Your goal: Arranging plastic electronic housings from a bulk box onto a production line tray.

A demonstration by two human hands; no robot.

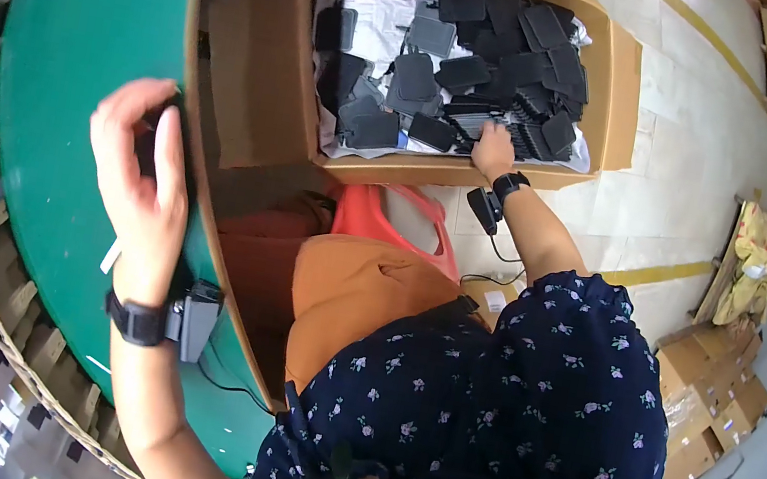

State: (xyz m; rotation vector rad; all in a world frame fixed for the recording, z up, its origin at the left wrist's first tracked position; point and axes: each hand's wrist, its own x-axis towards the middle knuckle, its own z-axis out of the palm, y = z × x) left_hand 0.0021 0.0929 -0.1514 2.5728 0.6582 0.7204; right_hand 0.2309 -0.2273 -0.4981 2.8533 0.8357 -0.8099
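Note:
My right hand (494, 149) reaches down into an open cardboard box (620, 97) and rests on a pile of several flat black plastic parts (494, 65) lying on white wrapping. Whether it grips one is hidden. My left hand (140, 168) is raised over the green table (82, 37) at its wooden edge, fingers curled around a small dark piece that is mostly hidden. Both wrists wear black bands with small devices attached.
The box sits on the floor beside the table, one flap (255, 66) folded out to the left. A red plastic stool (397, 221) stands under it. More cardboard boxes (709, 416) and a yellow bundle (755, 261) are at the right. Yellow floor lines (652, 269) cross the tiles.

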